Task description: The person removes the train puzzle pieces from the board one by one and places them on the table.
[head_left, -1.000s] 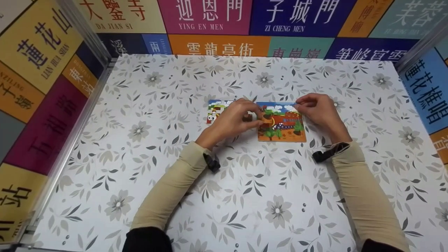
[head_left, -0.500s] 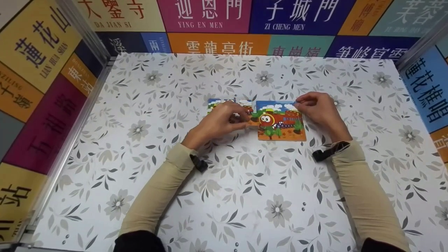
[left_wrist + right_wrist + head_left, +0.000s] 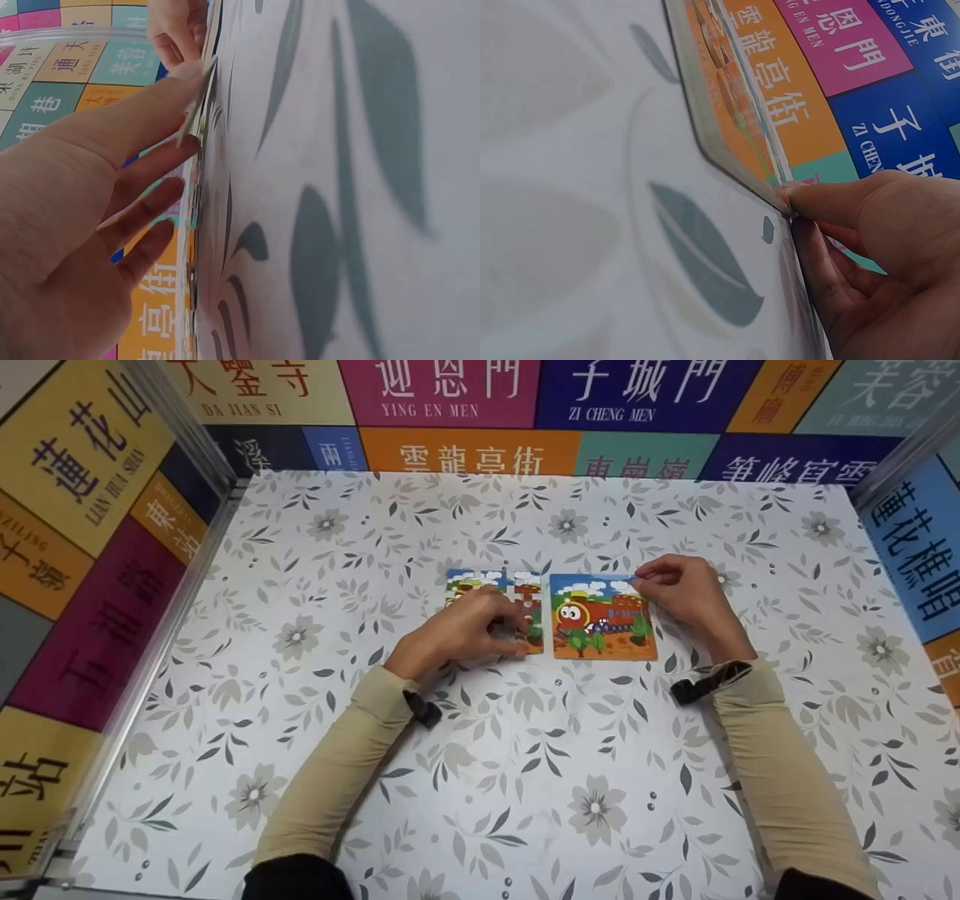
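Two small picture boards lie side by side on the table with a thin gap between them. The right one is a train picture card (image 3: 600, 619), and my right hand (image 3: 686, 589) pinches its upper right corner. In the right wrist view the thumb lies against the card's edge (image 3: 705, 135). My left hand (image 3: 465, 630) is over the left picture, a jigsaw puzzle (image 3: 531, 579) with train and sky parts, and covers much of it. In the left wrist view a thin tilted puzzle piece (image 3: 196, 109) is held between thumb and index finger, the other fingers spread.
The table (image 3: 495, 780) has a white cover with grey flowers and leaves. Upright panels with coloured sign tiles (image 3: 465, 450) stand along the back and both sides. Metal frame strips (image 3: 150, 660) run along the left edge.
My left hand has moved left with a piece, from over the train card to the puzzle, uncovering the train's face. The right hand stays at the card's corner.
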Demonstrator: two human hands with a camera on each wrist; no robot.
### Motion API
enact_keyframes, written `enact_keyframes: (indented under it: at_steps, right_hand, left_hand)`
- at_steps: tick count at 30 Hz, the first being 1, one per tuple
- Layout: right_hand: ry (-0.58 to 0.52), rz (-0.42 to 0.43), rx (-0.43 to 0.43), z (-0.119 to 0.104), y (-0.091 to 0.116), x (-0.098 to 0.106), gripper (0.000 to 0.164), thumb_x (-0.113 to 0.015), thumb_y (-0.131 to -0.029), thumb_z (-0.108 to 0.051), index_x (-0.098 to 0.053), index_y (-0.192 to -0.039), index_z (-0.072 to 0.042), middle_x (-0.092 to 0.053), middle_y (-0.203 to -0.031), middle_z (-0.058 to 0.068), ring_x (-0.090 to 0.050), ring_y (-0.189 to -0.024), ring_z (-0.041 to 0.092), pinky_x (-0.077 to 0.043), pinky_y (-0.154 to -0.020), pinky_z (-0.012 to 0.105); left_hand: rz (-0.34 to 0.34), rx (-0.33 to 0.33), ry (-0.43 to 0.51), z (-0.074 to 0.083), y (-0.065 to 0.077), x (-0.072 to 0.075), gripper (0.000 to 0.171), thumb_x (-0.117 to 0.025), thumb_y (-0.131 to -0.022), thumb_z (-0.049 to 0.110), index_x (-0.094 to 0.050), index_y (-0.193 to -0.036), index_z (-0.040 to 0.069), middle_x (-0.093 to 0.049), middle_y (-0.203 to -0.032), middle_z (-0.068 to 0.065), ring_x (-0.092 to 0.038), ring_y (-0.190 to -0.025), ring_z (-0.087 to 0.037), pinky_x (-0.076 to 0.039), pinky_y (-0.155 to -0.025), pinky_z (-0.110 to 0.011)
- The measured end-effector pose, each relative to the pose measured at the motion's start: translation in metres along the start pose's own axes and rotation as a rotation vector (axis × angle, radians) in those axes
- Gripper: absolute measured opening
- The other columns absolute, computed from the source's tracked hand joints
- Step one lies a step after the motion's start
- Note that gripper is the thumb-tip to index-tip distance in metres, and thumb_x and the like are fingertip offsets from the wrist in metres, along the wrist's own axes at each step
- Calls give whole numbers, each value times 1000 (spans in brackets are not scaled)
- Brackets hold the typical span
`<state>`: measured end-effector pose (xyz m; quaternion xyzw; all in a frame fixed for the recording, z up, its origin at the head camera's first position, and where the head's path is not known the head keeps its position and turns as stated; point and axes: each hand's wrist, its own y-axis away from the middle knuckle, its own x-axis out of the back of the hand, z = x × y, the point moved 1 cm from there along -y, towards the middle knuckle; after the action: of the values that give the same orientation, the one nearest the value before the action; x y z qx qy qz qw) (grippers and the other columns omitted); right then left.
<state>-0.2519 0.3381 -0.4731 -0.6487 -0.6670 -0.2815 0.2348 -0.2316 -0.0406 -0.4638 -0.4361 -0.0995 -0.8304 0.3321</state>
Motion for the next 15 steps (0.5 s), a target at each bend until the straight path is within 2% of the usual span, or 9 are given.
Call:
enact_keyframes:
  at_steps: [3, 7, 10, 15]
  right_hand:
    - [-6, -5, -1, -1, 0, 0, 36, -81, -99, -38, -78, -123, -12, -78, -111, 6, -67, -90, 2, -50, -81, 18]
    - [-12, 4, 3, 0, -1, 0, 34, -82, -99, -36, -79, -122, -12, -77, -104, -1, -67, -88, 3, -50, -78, 18]
    - [-15, 8, 4, 0, -1, 0, 34, -82, -99, -36, -79, -121, -11, -76, -101, -4, -67, -88, 4, -50, -77, 18]
    - [-19, 7, 8, 0, 0, 0, 34, -83, -98, -35, -79, -121, -11, -76, -101, -4, -67, -88, 4, -50, -76, 18]
  left_hand:
    - [-6, 13, 2, 0, 0, 0, 27, -89, -92, 34, -85, -114, 19, -80, -113, 2, -65, -108, -20, -50, -100, -39]
    - [-5, -30, -5, 1, -1, 0, 21, -88, -93, 29, -86, -111, 17, -80, -111, 0, -68, -108, -21, -50, -104, -40]
    - [-1, -69, -3, 1, -1, 0, 18, -88, -93, 25, -86, -108, 14, -80, -108, -2, -70, -105, -22, -52, -103, -41]
    - [-9, -75, 12, 1, -1, -1, 18, -87, -94, 24, -85, -108, 14, -79, -109, -4, -70, -104, -22, -53, -99, -41]
